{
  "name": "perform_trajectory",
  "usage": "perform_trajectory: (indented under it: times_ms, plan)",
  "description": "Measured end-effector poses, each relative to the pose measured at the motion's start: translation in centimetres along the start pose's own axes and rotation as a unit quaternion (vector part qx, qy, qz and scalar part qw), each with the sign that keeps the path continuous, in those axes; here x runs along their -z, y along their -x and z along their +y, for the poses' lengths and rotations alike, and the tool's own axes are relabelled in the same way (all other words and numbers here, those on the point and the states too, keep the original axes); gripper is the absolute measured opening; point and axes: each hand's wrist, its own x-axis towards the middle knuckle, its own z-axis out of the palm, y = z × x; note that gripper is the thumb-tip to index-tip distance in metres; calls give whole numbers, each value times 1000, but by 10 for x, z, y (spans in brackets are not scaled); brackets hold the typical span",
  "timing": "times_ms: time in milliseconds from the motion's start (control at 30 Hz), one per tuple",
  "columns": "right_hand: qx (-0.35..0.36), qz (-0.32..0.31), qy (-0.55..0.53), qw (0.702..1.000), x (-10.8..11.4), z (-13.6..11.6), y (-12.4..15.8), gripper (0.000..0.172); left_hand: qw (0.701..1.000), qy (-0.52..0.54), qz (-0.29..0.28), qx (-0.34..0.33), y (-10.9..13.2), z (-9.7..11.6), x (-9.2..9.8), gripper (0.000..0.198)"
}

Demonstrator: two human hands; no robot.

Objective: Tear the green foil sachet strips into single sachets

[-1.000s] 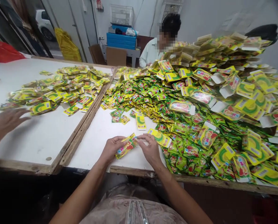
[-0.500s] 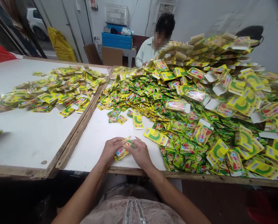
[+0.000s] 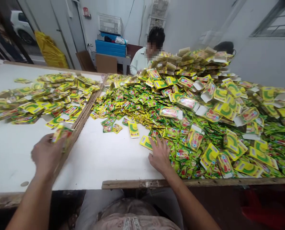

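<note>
My left hand (image 3: 46, 153), slightly blurred, grips a small yellow-and-green candy box (image 3: 63, 131) near the wooden divider on the left. Over on the right, my right hand (image 3: 160, 155) reaches with its fingers spread across one end of a flat yellow box (image 3: 145, 142). Its fingertips lie at the edge of a heap of green sachets (image 3: 180, 153); whether they press on the box I cannot tell. Another yellow box (image 3: 133, 129) lies just beyond, beside a few loose sachets (image 3: 108, 124).
A wooden strip (image 3: 85, 111) divides the white table (image 3: 96, 159). Left of it lies a pile of filled-looking boxes (image 3: 48, 99). A high heap of open-ended boxes (image 3: 223, 102) rises at the right. Across the table sits a person (image 3: 139, 59) in a pale shirt.
My hands were together at the table's front edge, holding a box. Now the left has carried a box leftward to the divider, and the right has moved to the flat box. The view has shifted right.
</note>
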Motion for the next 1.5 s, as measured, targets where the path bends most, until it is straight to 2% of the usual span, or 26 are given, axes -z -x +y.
perform_trajectory:
  times_ms: [67,100,167,233,267,333,400,467,533,600,667,733,867,933,1000,1033,1100,1133,1167,1233,1300,1400,1500]
  plan:
    - [-1,-28,5,1000,-5,7,0,50,996,-60,63,2,-9,-4,8,59]
    - [9,-38,-14,999,-9,5,0,44,995,-65,71,-32,-5,-3,7,66]
    - [53,-58,-85,993,-15,-11,0,34,982,-31,42,-181,15,3,-5,73]
    - [96,-90,-191,973,-18,-35,-1,30,937,17,-76,-340,43,12,-24,72]
    - [107,-116,-247,956,-17,-47,-3,28,907,32,-144,-395,56,16,-34,72]
    - [112,-181,-332,919,-13,-68,-9,24,866,39,-252,-430,76,21,-50,66]
    - [105,-227,-351,902,-10,-82,-23,28,862,42,-328,-385,86,22,-56,47]
    - [94,-208,-315,921,-11,-90,-45,35,882,57,-358,-301,86,19,-54,37]
    - [91,-135,-245,956,-20,-95,-72,35,907,81,-348,-223,83,13,-49,41]
    - [134,-86,-159,974,-34,-102,-97,29,926,108,-323,-163,79,7,-44,46]
    - [201,-105,-77,971,-50,-110,-112,36,931,139,-315,-117,75,2,-42,46]
    - [250,-137,-14,959,-63,-116,-116,41,926,184,-317,-88,72,-4,-44,47]
    - [290,-147,36,945,-75,-114,-102,34,898,281,-335,-43,67,-15,-51,51]
    - [271,-148,-6,951,-72,-107,-95,33,893,303,-333,-16,64,-19,-54,54]
    - [189,-142,-117,965,-67,-102,-91,29,889,309,-338,-1,63,-21,-57,55]
    - [135,-144,-194,961,-63,-101,-89,26,886,309,-347,0,63,-21,-59,55]
    - [47,-159,-345,924,-58,-104,-86,23,873,316,-371,-7,64,-21,-61,53]
    - [29,-172,-401,899,-56,-107,-85,22,866,322,-383,-11,65,-20,-62,51]
    - [28,-185,-436,880,-54,-110,-83,21,858,330,-393,-15,66,-19,-62,50]
    - [45,-208,-458,863,-53,-117,-82,16,842,351,-409,-14,69,-19,-62,48]
    - [47,-224,-465,855,-52,-122,-82,13,827,375,-419,1,71,-18,-61,49]
    - [15,-218,-491,843,-52,-124,-84,16,808,408,-425,23,73,-18,-59,49]
    - [28,-226,-477,849,-51,-123,-87,15,802,423,-421,37,73,-18,-61,47]
